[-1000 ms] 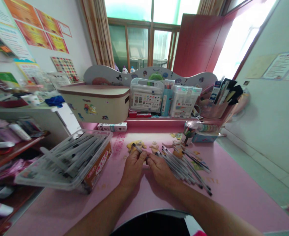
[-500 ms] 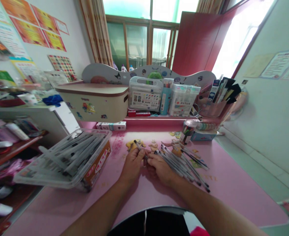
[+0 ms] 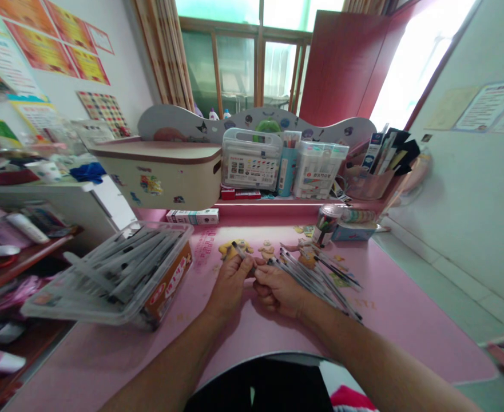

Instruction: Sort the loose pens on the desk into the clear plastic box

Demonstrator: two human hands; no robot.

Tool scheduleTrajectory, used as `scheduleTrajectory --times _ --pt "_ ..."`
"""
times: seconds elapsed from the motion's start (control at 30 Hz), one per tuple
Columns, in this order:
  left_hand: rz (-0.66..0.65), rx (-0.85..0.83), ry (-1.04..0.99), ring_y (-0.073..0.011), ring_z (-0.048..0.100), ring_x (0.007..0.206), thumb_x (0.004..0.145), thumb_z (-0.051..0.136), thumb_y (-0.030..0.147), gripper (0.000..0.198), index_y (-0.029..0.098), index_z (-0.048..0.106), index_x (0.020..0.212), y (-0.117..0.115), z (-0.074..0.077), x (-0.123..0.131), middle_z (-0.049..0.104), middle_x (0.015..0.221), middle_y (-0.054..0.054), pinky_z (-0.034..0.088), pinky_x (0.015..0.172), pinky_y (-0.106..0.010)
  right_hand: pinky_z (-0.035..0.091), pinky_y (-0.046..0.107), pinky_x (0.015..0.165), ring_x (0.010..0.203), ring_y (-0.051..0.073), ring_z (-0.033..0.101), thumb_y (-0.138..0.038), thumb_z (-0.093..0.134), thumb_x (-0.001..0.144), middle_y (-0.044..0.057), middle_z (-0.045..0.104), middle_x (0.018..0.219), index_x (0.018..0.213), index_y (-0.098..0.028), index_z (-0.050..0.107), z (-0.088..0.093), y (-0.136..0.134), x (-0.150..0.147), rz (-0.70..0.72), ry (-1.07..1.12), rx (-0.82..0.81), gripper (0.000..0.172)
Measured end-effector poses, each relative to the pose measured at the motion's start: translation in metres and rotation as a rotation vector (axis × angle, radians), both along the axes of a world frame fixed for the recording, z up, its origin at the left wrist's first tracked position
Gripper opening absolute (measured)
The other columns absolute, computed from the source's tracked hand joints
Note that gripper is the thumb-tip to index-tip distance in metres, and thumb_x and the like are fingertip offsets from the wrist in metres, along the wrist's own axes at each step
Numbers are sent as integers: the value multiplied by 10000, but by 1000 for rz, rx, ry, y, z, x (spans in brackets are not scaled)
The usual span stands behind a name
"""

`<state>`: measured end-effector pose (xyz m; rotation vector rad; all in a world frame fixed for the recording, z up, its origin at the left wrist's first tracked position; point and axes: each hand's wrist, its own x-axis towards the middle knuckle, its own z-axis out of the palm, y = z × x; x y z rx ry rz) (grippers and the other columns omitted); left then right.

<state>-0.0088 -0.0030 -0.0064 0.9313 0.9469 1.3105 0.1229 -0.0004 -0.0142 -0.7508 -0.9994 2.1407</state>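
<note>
Left hand (image 3: 232, 278) pinches pen (image 3: 237, 249), right hand (image 3: 275, 288) curled, hold unclear; sideways nudge could scatter loose pens (image 3: 309, 281), three o'clock.

Here's the bare left hand (image 3: 231, 280), and there's the bare right hand (image 3: 280, 286), smooth bare forearms (image 3: 170, 357) widening away behind each one! Nearer than both hands, a plain black cloth garment (image 3: 290, 384), marked by a narrow pale spot (image 3: 252, 395), too blurred to name.

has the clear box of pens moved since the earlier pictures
No, the clear box keeps its place relative to the white carton; only the camera view shifted.
</note>
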Motion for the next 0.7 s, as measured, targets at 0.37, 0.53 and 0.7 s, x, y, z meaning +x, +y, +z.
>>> scheduleTrajectory --times 0.37,0.53,0.7 --pt "-110 -73 -5 -106 531 496 778 716 475 330 146 696 801 8 -5 -4 600 545 4 437 531 -219 211 189 419 444 69 326 -418 684 803 -57 465 551 825 -170 544 -15 8 8 112 141 -107 285" --pt "-42 -50 -14 -103 540 531 762 731 429 305 128 713 804 8 -5 -3 618 577 -5 432 546 -213 68 171 389 395 32 100 -472 697 805 -135 274 488 735 -212 411 -10 4 1 56 88 -77 392" --pt "-18 -36 -15 -113 558 568 759 736 420 280 145 686 780 5 -6 -1 614 594 6 448 574 -224 84 174 360 365 30 112 -536 680 784 -135 317 474 739 -226 390 -7 2 -1 8 8 -35 426"
